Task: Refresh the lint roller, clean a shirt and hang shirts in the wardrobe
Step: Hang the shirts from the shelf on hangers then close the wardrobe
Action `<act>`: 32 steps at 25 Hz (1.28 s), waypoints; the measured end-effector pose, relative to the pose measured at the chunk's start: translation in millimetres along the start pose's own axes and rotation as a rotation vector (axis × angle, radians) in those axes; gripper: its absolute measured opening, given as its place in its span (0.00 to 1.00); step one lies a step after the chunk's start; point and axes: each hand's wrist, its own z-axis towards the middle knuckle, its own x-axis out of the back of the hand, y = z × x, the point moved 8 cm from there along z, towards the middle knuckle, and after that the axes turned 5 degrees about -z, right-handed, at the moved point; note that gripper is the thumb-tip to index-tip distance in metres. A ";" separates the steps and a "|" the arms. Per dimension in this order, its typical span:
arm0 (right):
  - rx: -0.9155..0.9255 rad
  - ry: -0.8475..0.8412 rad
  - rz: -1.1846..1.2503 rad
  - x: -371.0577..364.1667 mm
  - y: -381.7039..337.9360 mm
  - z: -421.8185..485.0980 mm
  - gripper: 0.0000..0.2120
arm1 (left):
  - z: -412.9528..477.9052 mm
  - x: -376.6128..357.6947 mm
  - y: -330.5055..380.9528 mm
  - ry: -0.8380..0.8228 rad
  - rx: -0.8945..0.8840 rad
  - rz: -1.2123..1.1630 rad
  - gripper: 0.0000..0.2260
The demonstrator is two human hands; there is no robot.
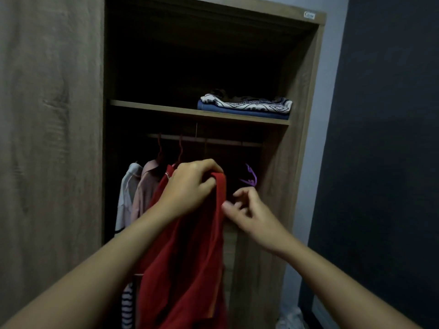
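Left grip clutching top of red shirt, holding it up inside wardrobe, below rail. Right grip hovering at shirt's right edge, fingers loosely curling; cannot tell whether pinching. Pink shirt hanging just left; purple hanger dangling right.

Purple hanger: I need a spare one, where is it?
Head view: the purple hanger is under the wardrobe shelf, right of the red shirt, just above the right hand.

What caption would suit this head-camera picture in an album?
Left hand grips a red shirt by the wardrobe rail, right hand beside the shirt's edge.
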 end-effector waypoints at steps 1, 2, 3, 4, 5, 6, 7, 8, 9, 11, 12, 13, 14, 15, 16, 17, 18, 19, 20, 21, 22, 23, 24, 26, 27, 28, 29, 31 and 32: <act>-0.003 -0.021 -0.009 -6.6 4.2 -7.2 0.21 | -1.0 -7.6 0.6 -0.017 0.021 -0.030 0.13; -0.013 -0.027 0.002 -11.4 9.7 -13.1 0.23 | -3.1 -16.8 3.3 -0.055 0.020 -0.027 0.12; -0.022 -0.026 0.019 -14.3 15.4 -18.0 0.25 | -6.9 -26.7 6.3 -0.102 0.007 -0.013 0.12; -0.021 -0.017 0.011 -15.4 20.3 -22.2 0.25 | -10.9 -32.5 10.9 -0.124 -0.006 -0.010 0.12; -0.006 0.003 -0.032 -14.4 24.4 -25.0 0.25 | -11.7 -32.7 15.4 -0.106 -0.018 -0.025 0.12; 0.024 0.034 -0.102 -11.5 27.3 -27.0 0.24 | -9.2 -28.1 19.3 -0.062 -0.031 -0.054 0.12; 0.067 0.076 -0.174 -7.2 28.3 -29.6 0.23 | -5.5 -20.8 22.9 -0.007 -0.037 -0.085 0.11; 0.127 0.119 -0.251 -2.0 27.5 -33.6 0.22 | -2.6 -11.8 26.3 0.047 -0.029 -0.115 0.11; 0.223 0.168 -0.346 3.4 24.2 -38.2 0.22 | 0.2 -3.5 26.3 0.091 -0.007 -0.143 0.11; 0.424 0.209 -0.575 9.4 21.5 -47.2 0.22 | 4.0 10.1 24.2 0.151 0.045 -0.195 0.12; 0.470 0.181 -0.706 10.2 25.1 -48.2 0.23 | 4.6 16.3 24.9 0.182 0.057 -0.208 0.12; 0.465 0.137 -0.825 11.5 33.2 -45.6 0.23 | 5.3 24.1 24.9 0.226 0.064 -0.220 0.12; 0.430 0.095 -0.905 13.9 41.9 -41.8 0.23 | 6.1 33.4 22.8 0.283 0.077 -0.234 0.12; 0.398 0.065 -0.921 19.0 49.2 -39.2 0.22 | 6.5 43.3 19.5 0.344 0.100 -0.243 0.13; 0.369 0.060 -0.875 26.4 55.7 -37.6 0.21 | 5.9 52.0 14.8 0.386 0.128 -0.232 0.13; 0.343 0.094 -0.793 36.5 58.3 -36.4 0.19 | 5.2 56.0 9.1 0.381 0.147 -0.185 0.13; 0.299 0.160 -0.727 49.9 58.7 -34.6 0.16 | 5.1 53.7 3.7 0.309 0.145 -0.123 0.14; 0.248 0.242 -0.699 64.3 57.8 -32.1 0.13 | 3.8 45.3 -1.7 0.179 0.127 -0.074 0.15; 0.181 0.300 -0.707 76.9 58.1 -27.8 0.10 | -1.6 33.1 -6.0 0.027 0.110 -0.069 0.15; 0.111 0.305 -0.723 85.1 60.8 -22.1 0.09 | -9.9 20.4 -10.3 -0.110 0.107 -0.117 0.17; 0.044 0.261 -0.735 88.4 63.5 -15.6 0.10 | -18.0 13.0 -14.0 -0.179 0.117 -0.203 0.20; -0.001 0.198 -0.740 88.3 66.1 -10.0 0.11 | -22.5 10.9 -19.2 -0.173 0.135 -0.293 0.22; -0.022 0.148 -0.748 86.9 66.3 -6.9 0.11 | -24.0 9.3 -27.6 -0.126 0.149 -0.330 0.23; -0.026 0.108 -0.793 85.5 63.1 -2.7 0.14 | -22.1 -0.5 -40.5 -0.073 0.117 -0.113 0.21; -0.028 0.093 -0.827 83.5 61.1 -1.2 0.16 | -20.5 -10.2 -46.6 -0.076 0.069 0.061 0.19; -0.032 0.075 -0.859 80.5 60.2 1.3 0.17 | -18.9 -23.1 -54.7 -0.095 0.010 0.205 0.17; -0.038 0.056 -0.881 78.0 60.0 5.7 0.18 | -17.0 -38.6 -68.0 -0.139 -0.020 0.299 0.16; -0.065 0.043 -0.894 76.3 62.7 19.1 0.18 | -16.4 -70.7 -94.4 -0.315 0.003 0.404 0.22; -0.081 0.056 -0.907 77.9 65.6 29.5 0.17 | -14.2 -87.6 -105.2 -0.422 0.003 0.419 0.28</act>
